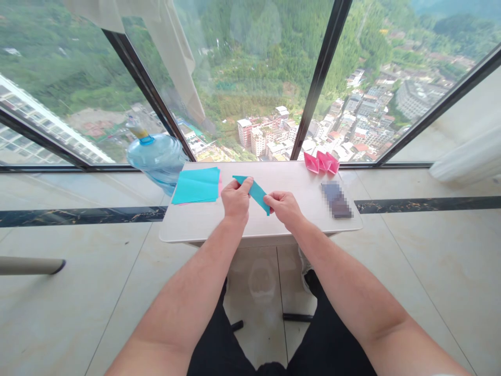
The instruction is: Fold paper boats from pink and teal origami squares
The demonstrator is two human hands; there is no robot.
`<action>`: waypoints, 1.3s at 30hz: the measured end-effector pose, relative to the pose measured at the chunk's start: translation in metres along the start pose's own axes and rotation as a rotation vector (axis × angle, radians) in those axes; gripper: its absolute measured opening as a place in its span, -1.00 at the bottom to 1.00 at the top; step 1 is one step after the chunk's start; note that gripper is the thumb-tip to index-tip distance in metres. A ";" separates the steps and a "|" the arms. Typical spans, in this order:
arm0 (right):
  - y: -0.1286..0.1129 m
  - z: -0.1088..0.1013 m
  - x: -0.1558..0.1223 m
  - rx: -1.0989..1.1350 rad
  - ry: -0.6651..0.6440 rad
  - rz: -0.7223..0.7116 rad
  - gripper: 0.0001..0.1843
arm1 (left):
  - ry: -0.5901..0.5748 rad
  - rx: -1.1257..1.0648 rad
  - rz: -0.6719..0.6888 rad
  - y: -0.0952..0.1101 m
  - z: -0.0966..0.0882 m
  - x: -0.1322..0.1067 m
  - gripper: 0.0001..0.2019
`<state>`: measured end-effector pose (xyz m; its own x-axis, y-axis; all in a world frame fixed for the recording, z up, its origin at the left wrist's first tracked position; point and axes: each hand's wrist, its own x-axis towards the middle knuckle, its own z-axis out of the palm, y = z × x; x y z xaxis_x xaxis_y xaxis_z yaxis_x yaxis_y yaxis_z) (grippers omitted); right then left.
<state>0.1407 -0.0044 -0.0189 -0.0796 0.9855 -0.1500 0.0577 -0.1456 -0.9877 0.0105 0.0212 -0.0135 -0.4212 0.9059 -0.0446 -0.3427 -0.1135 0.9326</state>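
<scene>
A folded strip of teal paper (256, 191) is held above the small white table (203, 222). My left hand (236, 200) pinches its left part, fingers closed. My right hand (284, 207) pinches its lower right end, fingers curled. To the left lies a stack of teal sheets (197, 185) with a pink sheet edge showing beneath. Three pink folded paper pieces (321, 162) stand at the table's far right edge.
A dark phone (336, 199) lies on the table's right side. A large blue water jug (156, 156) leans by the window left of the table. Floor-to-ceiling glass is right behind the table. A grey bar (31, 266) sticks in from the left.
</scene>
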 end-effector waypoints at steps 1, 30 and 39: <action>0.000 0.000 0.000 0.025 -0.009 0.031 -0.72 | -0.002 0.023 0.005 0.000 -0.001 0.000 -0.73; 0.007 -0.015 0.003 -0.189 0.110 -0.191 -0.72 | -0.303 0.268 -0.207 0.005 -0.005 -0.008 -0.64; 0.001 -0.011 -0.001 -0.121 -0.106 0.001 -0.73 | -0.161 0.361 -0.054 -0.004 -0.010 0.001 -0.70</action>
<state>0.1520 -0.0047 -0.0197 -0.1838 0.9697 -0.1609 0.1768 -0.1284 -0.9758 0.0033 0.0190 -0.0210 -0.2638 0.9623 -0.0668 -0.0312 0.0607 0.9977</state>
